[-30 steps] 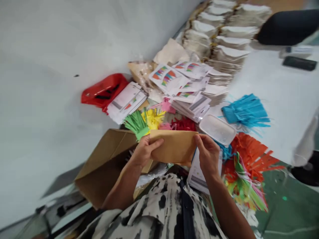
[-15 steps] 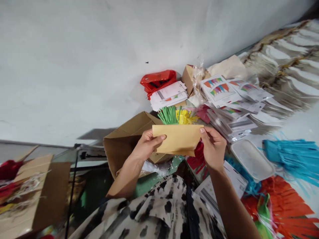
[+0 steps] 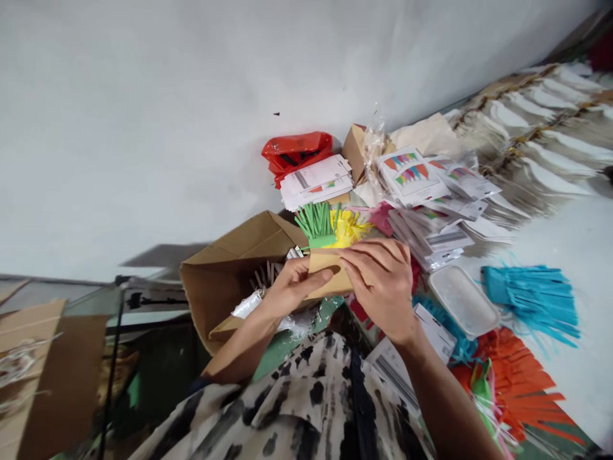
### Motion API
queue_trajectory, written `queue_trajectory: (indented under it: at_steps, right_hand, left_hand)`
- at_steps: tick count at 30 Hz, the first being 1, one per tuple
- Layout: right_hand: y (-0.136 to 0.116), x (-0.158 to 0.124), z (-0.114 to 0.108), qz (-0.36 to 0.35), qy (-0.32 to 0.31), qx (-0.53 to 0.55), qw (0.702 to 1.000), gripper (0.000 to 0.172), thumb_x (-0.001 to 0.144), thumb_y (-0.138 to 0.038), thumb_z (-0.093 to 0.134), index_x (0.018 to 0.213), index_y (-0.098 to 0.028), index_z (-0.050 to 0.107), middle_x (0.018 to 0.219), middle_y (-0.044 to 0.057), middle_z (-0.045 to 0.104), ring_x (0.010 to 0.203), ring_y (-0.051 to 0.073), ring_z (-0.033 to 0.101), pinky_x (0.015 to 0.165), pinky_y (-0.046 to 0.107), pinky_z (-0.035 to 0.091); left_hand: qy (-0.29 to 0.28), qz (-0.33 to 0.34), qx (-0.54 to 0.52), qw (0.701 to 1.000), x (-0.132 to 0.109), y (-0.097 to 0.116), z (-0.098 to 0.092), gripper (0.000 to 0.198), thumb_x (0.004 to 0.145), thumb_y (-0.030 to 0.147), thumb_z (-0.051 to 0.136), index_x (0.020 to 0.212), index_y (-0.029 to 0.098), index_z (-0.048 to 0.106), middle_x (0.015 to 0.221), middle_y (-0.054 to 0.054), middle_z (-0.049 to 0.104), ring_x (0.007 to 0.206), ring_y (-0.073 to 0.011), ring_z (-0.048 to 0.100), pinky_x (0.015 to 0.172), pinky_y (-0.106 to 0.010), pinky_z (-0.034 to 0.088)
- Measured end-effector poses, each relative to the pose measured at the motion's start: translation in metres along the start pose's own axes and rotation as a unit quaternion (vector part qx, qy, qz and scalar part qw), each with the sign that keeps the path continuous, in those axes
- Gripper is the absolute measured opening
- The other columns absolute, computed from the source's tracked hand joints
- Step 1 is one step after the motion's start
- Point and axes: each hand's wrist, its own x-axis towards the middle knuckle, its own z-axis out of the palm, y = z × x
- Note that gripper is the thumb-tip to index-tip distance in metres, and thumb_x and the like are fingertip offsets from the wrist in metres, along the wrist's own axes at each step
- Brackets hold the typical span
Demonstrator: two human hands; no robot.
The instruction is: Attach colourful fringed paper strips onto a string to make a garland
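A manila envelope (image 3: 327,276) sits between my hands, with much of it hidden under my fingers. My left hand (image 3: 294,289) grips its left side with the thumb on top. My right hand (image 3: 380,287) lies across its upper face, fingers spread over the paper. Just beyond the envelope are a green paper fringe (image 3: 316,223) and a yellow paper fringe (image 3: 348,227); the green one nearly touches it. Below my left wrist, an open cardboard box (image 3: 230,275) holds clear plastic and small brown pieces.
A grey wall (image 3: 143,128) rises behind the work surface. Printed sheets (image 3: 407,176), a red plastic bag (image 3: 297,152) and stacked paper bundles (image 3: 536,137) lie beyond. To the right are a clear plastic tub (image 3: 463,300), a blue fringe (image 3: 527,300) and an orange fringe (image 3: 514,390).
My hands have come closer together, and my right hand now covers the envelope instead of pinching its edge. The whole view has shifted slightly compared with earlier.
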Motion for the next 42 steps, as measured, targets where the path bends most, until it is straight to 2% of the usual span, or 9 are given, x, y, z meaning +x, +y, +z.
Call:
queue_trajectory:
  at_steps: [3, 6, 11, 15, 20, 26, 31, 35, 42]
  right_hand:
    - [0.006, -0.007, -0.003, -0.032, 0.022, -0.033, 0.999, 0.031, 0.095, -0.014, 0.072, 0.118, -0.034, 0.077, 0.107, -0.004, 0.083, 0.105, 0.019, 0.074, 0.105, 0.041, 0.046]
    - [0.011, -0.015, -0.004, -0.043, 0.04, -0.063, 0.996, 0.041, 0.093, -0.011, 0.072, 0.124, -0.038, 0.076, 0.108, -0.006, 0.084, 0.105, 0.018, 0.075, 0.108, 0.041, 0.044]
    - [0.014, -0.026, -0.003, -0.019, 0.057, -0.074, 0.995, 0.034, 0.093, -0.012, 0.072, 0.117, -0.036, 0.076, 0.106, -0.006, 0.084, 0.103, 0.018, 0.076, 0.113, 0.041, 0.043]
    - [0.017, -0.03, -0.005, 0.022, 0.068, -0.069, 0.995, 0.031, 0.094, -0.016, 0.073, 0.121, -0.031, 0.076, 0.113, -0.001, 0.083, 0.107, 0.021, 0.075, 0.113, 0.044, 0.046]
    - [0.018, -0.038, -0.009, 0.023, 0.085, -0.082, 0.993, 0.028, 0.093, -0.014, 0.073, 0.111, -0.034, 0.08, 0.105, -0.005, 0.084, 0.103, 0.019, 0.076, 0.113, 0.044, 0.046]
    - [0.014, -0.05, -0.005, 0.012, 0.136, -0.118, 0.984, 0.031, 0.091, -0.013, 0.076, 0.11, -0.038, 0.079, 0.1, -0.006, 0.085, 0.096, 0.019, 0.078, 0.101, 0.043, 0.052]
    - [0.013, -0.056, -0.002, 0.01, 0.14, -0.1, 0.985, 0.035, 0.09, -0.01, 0.077, 0.112, -0.037, 0.078, 0.104, -0.005, 0.084, 0.099, 0.02, 0.078, 0.102, 0.044, 0.052]
    - [0.013, -0.057, -0.005, 0.032, 0.126, -0.085, 0.988, 0.037, 0.092, -0.012, 0.074, 0.12, -0.036, 0.076, 0.107, -0.003, 0.084, 0.101, 0.019, 0.077, 0.104, 0.042, 0.052]
    - [0.01, -0.062, -0.011, 0.04, 0.132, -0.094, 0.986, 0.031, 0.09, -0.011, 0.075, 0.112, -0.032, 0.078, 0.1, -0.002, 0.083, 0.095, 0.018, 0.076, 0.104, 0.042, 0.051]
  left_hand:
    - [0.027, -0.016, -0.022, 0.999, 0.006, -0.005, 0.006, 0.045, 0.087, 0.06, 0.077, 0.08, 0.016, 0.08, 0.071, -0.002, 0.068, 0.064, -0.0128, 0.057, 0.064, -0.025, 0.047]
    - [0.046, -0.017, -0.014, 0.999, 0.013, -0.011, 0.011, 0.05, 0.088, 0.062, 0.076, 0.066, 0.017, 0.071, 0.061, 0.001, 0.056, 0.055, -0.0093, 0.044, 0.056, -0.023, 0.038]
    - [0.034, -0.01, 0.014, 0.999, 0.022, -0.016, 0.018, 0.062, 0.088, 0.062, 0.076, 0.053, 0.017, 0.052, 0.053, 0.006, 0.033, 0.052, -0.0072, 0.024, 0.051, -0.023, 0.023]
    - [-0.004, -0.005, 0.051, 0.999, 0.026, -0.013, 0.022, 0.061, 0.091, 0.066, 0.07, 0.057, 0.017, 0.054, 0.057, 0.004, 0.039, 0.055, -0.0082, 0.028, 0.053, -0.024, 0.024]
    - [-0.046, 0.024, 0.149, 0.988, 0.028, -0.004, 0.027, 0.068, 0.093, 0.069, 0.065, 0.052, 0.018, 0.045, 0.056, 0.005, 0.032, 0.057, -0.0084, 0.023, 0.053, -0.026, 0.021]
    - [-0.049, -0.009, 0.113, 0.992, 0.028, -0.007, 0.029, 0.066, 0.091, 0.068, 0.068, 0.052, 0.017, 0.052, 0.055, 0.004, 0.036, 0.055, -0.0084, 0.028, 0.052, -0.024, 0.027]
    - [-0.037, -0.041, 0.08, 0.995, 0.027, -0.013, 0.028, 0.063, 0.088, 0.068, 0.071, 0.054, 0.017, 0.057, 0.055, 0.004, 0.041, 0.053, -0.0084, 0.031, 0.052, -0.023, 0.029]
    - [-0.049, -0.037, 0.113, 0.992, 0.027, -0.011, 0.028, 0.062, 0.089, 0.07, 0.068, 0.058, 0.016, 0.059, 0.059, 0.002, 0.047, 0.057, -0.0098, 0.036, 0.054, -0.024, 0.03]
    - [-0.067, 0.009, 0.174, 0.982, 0.027, -0.003, 0.035, 0.066, 0.092, 0.067, 0.065, 0.053, 0.016, 0.051, 0.056, 0.004, 0.036, 0.058, -0.009, 0.026, 0.054, -0.025, 0.022]
